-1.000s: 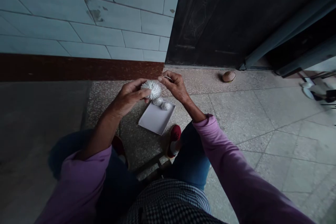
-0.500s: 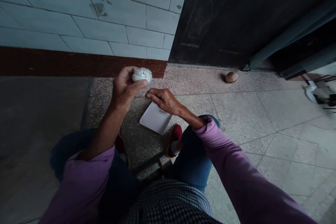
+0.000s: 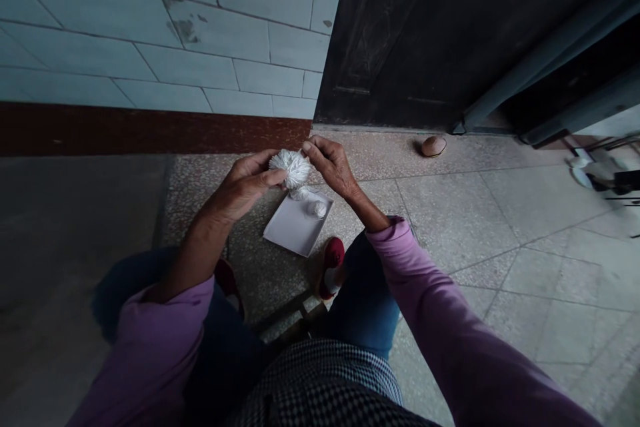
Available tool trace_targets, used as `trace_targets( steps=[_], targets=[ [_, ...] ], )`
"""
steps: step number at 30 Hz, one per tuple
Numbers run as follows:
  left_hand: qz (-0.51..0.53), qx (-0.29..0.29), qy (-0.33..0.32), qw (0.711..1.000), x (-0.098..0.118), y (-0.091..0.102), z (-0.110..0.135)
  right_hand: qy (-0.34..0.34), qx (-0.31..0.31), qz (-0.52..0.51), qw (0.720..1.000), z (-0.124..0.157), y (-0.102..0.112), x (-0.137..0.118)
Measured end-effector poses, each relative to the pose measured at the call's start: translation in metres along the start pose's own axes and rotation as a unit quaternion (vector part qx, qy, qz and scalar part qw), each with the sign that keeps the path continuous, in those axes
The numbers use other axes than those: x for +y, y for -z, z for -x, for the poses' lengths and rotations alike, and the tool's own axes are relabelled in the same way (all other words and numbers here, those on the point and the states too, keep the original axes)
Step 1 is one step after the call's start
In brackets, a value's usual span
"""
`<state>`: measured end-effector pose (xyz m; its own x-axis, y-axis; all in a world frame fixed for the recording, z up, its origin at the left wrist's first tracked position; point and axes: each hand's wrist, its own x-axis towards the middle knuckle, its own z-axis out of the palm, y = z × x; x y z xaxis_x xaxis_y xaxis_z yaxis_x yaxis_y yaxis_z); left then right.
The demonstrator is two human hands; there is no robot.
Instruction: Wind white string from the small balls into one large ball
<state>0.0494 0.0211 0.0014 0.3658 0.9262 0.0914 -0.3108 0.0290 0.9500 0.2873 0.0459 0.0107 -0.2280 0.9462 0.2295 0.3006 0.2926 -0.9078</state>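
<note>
My left hand [image 3: 245, 183] is closed around a white ball of thread [image 3: 290, 167], thumb pressed on its near side. My right hand [image 3: 330, 161] is pinched at the ball's right edge, its fingertips touching the thread. Both hands hover above a white flat tray [image 3: 290, 228] that lies on the stone floor between my feet. Two small white thread bundles [image 3: 311, 203] rest on the tray's far corner, just under the ball.
A red shoe [image 3: 331, 265] is beside the tray, my knees in blue trousers on both sides. A tiled wall with a dark red skirting [image 3: 150, 128] stands ahead, a dark door [image 3: 425, 33] at the right. A small brown object [image 3: 433, 145] lies by the door.
Half a second ago my right hand was low over the tray and the left held the ball higher. Now the right hand has risen to the ball, and the left has lowered it.
</note>
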Motion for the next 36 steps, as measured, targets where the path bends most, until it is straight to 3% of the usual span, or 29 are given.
trace_targets(
  steps=[6, 11, 13, 18, 21, 25, 31, 36],
  targets=[
    [0.059, 0.078, -0.064, 0.993, -0.012, 0.009, -0.013, 0.009, -0.100, 0.016, 0.995, 0.008, -0.031, 0.010],
    [-0.027, 0.175, -0.112, 0.978, -0.024, 0.020, -0.025, 0.039, -0.190, 0.033, 0.981, 0.023, -0.029, 0.001],
    [-0.062, 0.171, -0.108, 0.977, -0.025, 0.019, -0.023, 0.042, -0.167, 0.020, 0.985, 0.024, -0.020, -0.009],
    [-0.086, 0.074, -0.066, 0.991, -0.015, 0.012, -0.011, -0.003, -0.029, 0.025, 0.999, 0.010, 0.005, -0.029],
    [-0.067, 0.029, -0.059, 0.996, -0.009, 0.008, -0.006, -0.013, 0.011, 0.016, 1.000, 0.003, 0.008, -0.030],
    [-0.020, 0.004, -0.049, 0.999, -0.005, 0.003, -0.004, -0.017, 0.013, -0.018, 1.000, 0.001, -0.001, -0.022],
    [0.037, 0.041, -0.044, 0.998, -0.009, -0.001, -0.008, -0.046, -0.014, -0.079, 0.996, -0.001, -0.017, -0.004],
    [0.058, 0.101, -0.082, 0.990, -0.019, 0.004, -0.018, -0.066, -0.050, -0.059, 0.995, -0.001, -0.026, 0.001]
  ],
)
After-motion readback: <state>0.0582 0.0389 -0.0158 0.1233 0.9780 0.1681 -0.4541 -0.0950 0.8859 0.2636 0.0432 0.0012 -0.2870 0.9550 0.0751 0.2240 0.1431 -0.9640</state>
